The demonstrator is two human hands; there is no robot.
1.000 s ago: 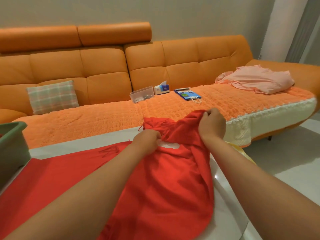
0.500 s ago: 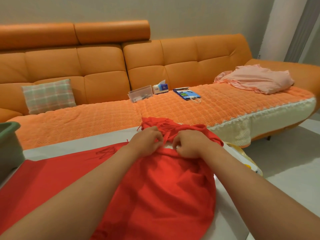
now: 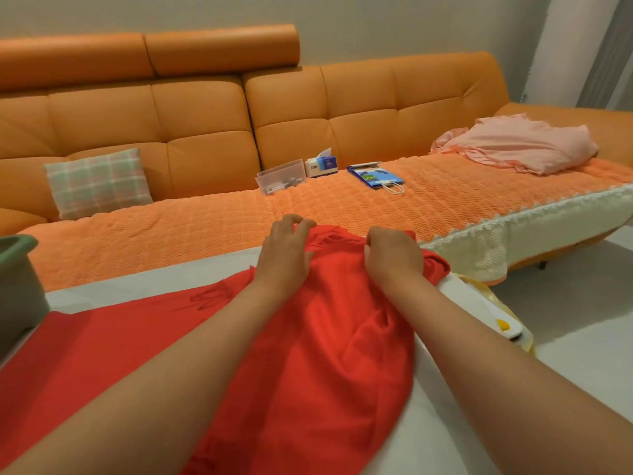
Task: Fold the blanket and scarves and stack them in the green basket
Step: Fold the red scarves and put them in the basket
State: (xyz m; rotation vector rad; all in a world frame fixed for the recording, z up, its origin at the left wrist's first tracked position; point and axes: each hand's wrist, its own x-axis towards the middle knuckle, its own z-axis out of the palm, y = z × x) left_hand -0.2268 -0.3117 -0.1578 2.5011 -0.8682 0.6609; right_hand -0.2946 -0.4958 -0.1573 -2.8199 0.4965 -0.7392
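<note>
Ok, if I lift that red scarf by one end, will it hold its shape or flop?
Likely flops: the red scarf bunches into soft folds at the right hand. Looks thin, so probably light. On the smooth white table it may slide easily.

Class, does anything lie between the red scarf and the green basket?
Nothing visible does. The red scarf, under the left hand and right hand, spreads across the table almost to the green basket.
</note>
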